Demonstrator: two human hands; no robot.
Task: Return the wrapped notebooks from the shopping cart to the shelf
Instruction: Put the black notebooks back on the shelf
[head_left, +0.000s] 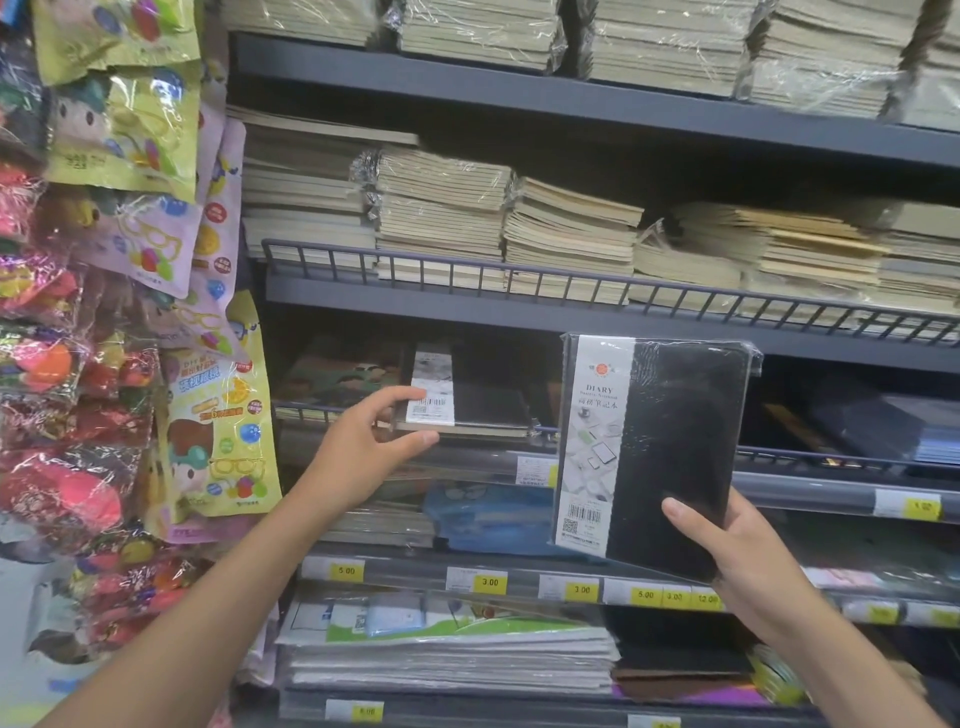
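**One diary on the shelf, one in hand**

- Left hand (374, 441) pinches the left edge of the shelved diary (467, 400), fingers on top and thumb underneath. That copy lies flat on the shelf (810, 488), behind the wire rail (311, 411).
- Right hand (748, 551) grips the wrapped diary (660, 447) at its lower right corner, thumb on the cover. It is held upright in front of the shelf, label band facing out.
- The cart is not in view.

My take on doing this step well:
- Square up the shelved copy first.
- Tip the held one flat with its label band on the same side.
- Lift it clear over the rail and lay it on top.
- Shrink-wrap looks slick and a corner grip is weak, so support it with the left hand.
- Watch that the film doesn't snag on the rail.
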